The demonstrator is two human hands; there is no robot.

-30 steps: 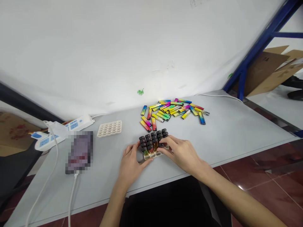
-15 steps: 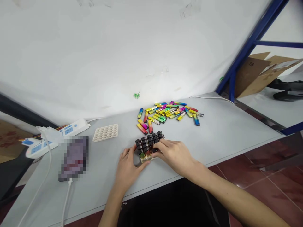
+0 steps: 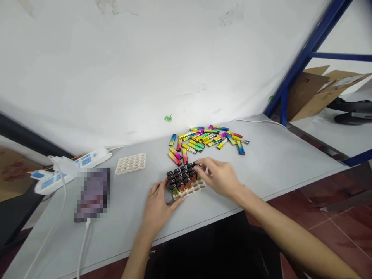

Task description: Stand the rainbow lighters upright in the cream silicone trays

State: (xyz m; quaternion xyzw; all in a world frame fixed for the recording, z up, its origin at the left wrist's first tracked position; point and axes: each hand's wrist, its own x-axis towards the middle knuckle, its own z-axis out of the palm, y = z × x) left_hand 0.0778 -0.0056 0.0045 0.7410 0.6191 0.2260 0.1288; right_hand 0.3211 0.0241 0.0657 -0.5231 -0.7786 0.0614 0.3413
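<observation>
A cream honeycomb tray (image 3: 190, 190) stands near the front of the table. Several upright lighters (image 3: 180, 179) with black tops and coloured bodies fill its back and left cells; some front cells at the right show bare. My left hand (image 3: 158, 203) grips the tray's left end, thumb at the front corner and fingers along the side. Over the tray's back right corner hovers my right hand (image 3: 217, 176), thumb and fingers apart beside the black tops, with no lighter visible in it. Behind the tray lies a loose pile of shiny rainbow lighters (image 3: 203, 137).
A second cream tray (image 3: 130, 163) lies to the left. Farther left are a blurred-out device (image 3: 93, 195) on a white cable and white power strips (image 3: 94, 157). A blue metal frame (image 3: 290, 85) and a cardboard box (image 3: 310, 91) stand at the right.
My right hand has moved from the tray's front middle to its back right, uncovering the front right cells. Another lighter now shows upright in the front row. My left hand stays put.
</observation>
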